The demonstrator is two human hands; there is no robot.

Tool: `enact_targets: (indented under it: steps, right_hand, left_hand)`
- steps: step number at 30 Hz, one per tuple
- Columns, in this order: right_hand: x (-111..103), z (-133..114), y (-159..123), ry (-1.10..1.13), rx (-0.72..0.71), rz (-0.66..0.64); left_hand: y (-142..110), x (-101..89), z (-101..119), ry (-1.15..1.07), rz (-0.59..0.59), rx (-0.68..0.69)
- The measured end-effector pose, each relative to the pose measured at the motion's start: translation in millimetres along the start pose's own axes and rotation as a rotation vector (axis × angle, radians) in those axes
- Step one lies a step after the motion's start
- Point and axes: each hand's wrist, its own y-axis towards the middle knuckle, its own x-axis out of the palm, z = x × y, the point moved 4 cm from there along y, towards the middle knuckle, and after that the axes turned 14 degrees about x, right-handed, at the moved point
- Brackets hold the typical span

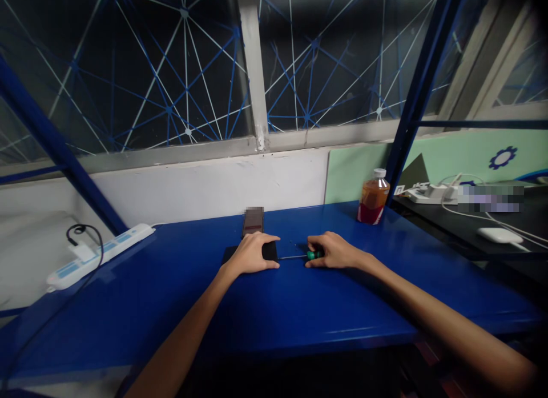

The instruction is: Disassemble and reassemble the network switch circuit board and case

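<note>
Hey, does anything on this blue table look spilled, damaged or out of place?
Nothing looks spilled or damaged; the bottle stands upright, capped. The only slightly odd thing is a few tiny specks lying loose on the table, just beyond the screwdriver, too small to identify.

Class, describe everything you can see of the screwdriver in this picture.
The screwdriver has a green, plastic-looking handle and a thin, straight, metal-looking shaft. It appears roughly level, on or just above the blue table, handle between the thumb and fingers of the right hand, shaft pointing left towards the black object under the left hand. Whether the tip touches it is unclear.
</note>
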Motion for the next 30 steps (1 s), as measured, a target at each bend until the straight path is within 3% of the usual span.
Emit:
enact_targets:
  steps: [22,30]
  right_hand:
    - [-5,-6,-4,0.071,0.000,-0.064]
    - [-6,1,-1,0.025,-0.029,0.000]
  left_hand:
    - [0,2.8,-1,-0.010,-0.015,0.012]
    - [0,2.4,1,-0.001,-0.032,0.033]
